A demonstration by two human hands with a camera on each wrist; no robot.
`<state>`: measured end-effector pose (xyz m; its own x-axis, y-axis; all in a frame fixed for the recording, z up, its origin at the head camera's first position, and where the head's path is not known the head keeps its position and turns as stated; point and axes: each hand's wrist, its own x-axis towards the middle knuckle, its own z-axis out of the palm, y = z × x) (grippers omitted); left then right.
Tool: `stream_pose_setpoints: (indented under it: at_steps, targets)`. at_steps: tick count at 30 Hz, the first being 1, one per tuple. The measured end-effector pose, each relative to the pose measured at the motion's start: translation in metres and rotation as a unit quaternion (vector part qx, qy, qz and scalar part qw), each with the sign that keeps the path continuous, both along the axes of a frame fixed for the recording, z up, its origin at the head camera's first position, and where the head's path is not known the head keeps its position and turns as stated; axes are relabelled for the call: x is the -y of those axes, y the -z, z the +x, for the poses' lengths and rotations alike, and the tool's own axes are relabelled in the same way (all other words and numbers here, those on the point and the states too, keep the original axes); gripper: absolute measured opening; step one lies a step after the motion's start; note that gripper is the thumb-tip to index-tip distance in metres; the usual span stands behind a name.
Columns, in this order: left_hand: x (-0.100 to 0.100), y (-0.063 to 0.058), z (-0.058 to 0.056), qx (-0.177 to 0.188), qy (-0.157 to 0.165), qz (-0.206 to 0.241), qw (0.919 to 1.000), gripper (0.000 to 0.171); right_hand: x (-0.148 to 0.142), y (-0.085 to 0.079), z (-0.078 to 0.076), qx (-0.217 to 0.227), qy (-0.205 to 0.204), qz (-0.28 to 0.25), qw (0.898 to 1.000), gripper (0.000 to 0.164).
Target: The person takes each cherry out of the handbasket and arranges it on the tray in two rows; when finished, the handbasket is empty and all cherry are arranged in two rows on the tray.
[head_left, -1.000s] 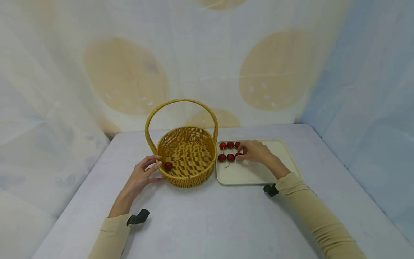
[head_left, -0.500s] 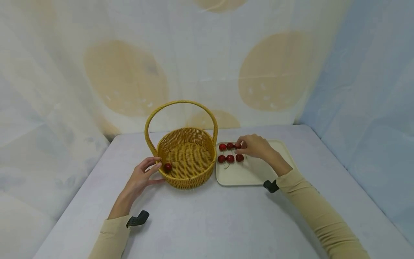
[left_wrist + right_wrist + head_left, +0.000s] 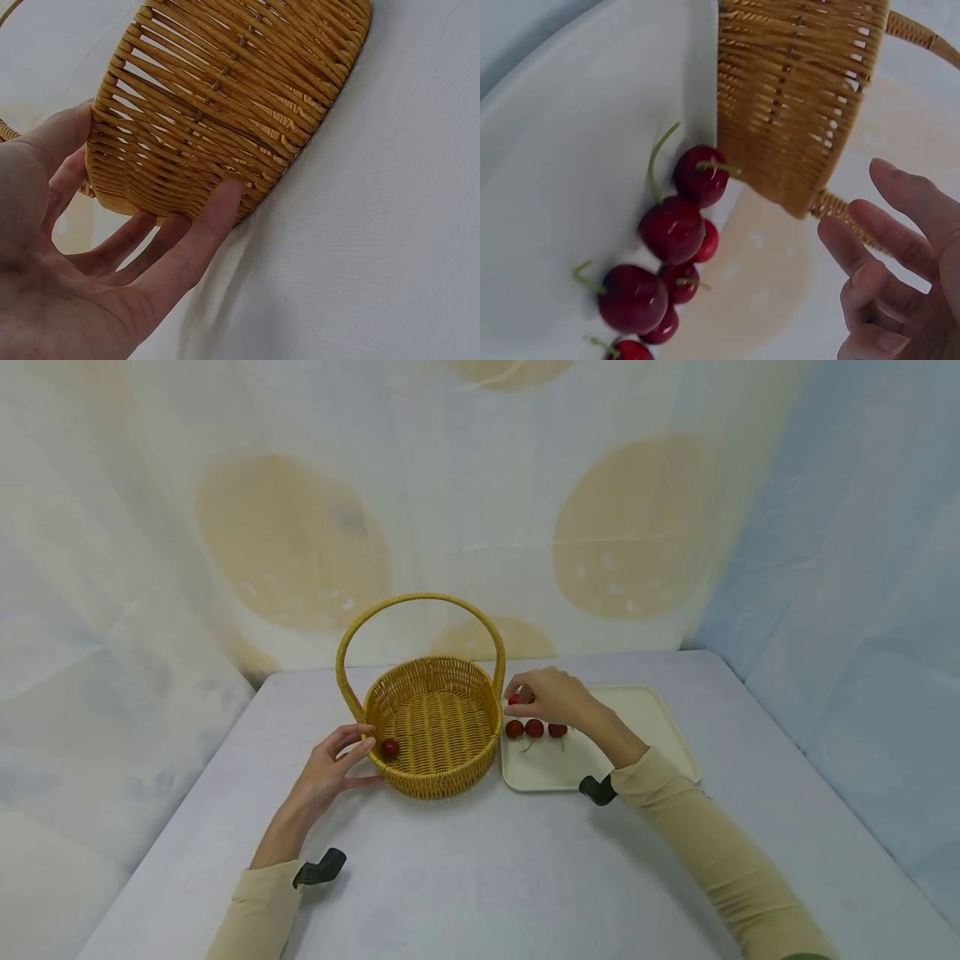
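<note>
A yellow wicker basket (image 3: 435, 783) with a tall arched handle stands upright on the table, and a single dark red cherry (image 3: 389, 748) lies inside it at the left. My left hand (image 3: 324, 768) holds the basket's left side, its fingers (image 3: 217, 206) spread from the rim down towards the base. To the right is a cream tray (image 3: 540, 768) with several stemmed cherries (image 3: 632, 298) grouped at its left end. Over the far cherries hovers my right hand (image 3: 558, 697), fingers loosely bent; the right wrist view shows no cherry in them. It partly hides the far row from above.
The tray's left edge lies right beside the basket. The basket handle (image 3: 420, 597) arches high between the two sides. A patterned curtain (image 3: 465, 510) hangs behind the table (image 3: 465, 877), with blue-toned cloth (image 3: 847, 610) along the right.
My right hand has moved left across the tray, away from the nearer row's right-hand cherry, which now shows beneath it. The left hand and the basket have stayed put.
</note>
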<state>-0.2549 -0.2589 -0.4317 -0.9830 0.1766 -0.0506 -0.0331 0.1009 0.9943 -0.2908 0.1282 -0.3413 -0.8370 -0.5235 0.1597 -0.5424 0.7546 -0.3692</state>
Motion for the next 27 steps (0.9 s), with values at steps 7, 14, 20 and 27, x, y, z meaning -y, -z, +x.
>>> stream_pose_setpoints:
  at_steps: [7, 14, 20, 27]
  targets:
    - [0.0, 0.0, -0.001, -0.003, 0.002, -0.002, 1.0, 0.062, 0.028, -0.006, 0.002, -0.012, -0.022, 0.022, 0.999, 0.034]
    - [0.001, 0.001, 0.0, -0.001, 0.002, 0.004, 1.0, 0.061, 0.056, 0.0, -0.002, 0.01, -0.026, 0.033, 0.999, 0.036]
    - [0.0, 0.001, 0.0, -0.001, 0.002, 0.002, 1.0, 0.062, 0.074, 0.013, -0.008, 0.019, -0.041, 0.033, 0.998, 0.033]
    - [0.001, 0.0, -0.001, 0.001, 0.001, 0.002, 1.0, 0.06, 0.094, 0.024, -0.014, 0.036, -0.059, 0.032, 0.997, 0.032]
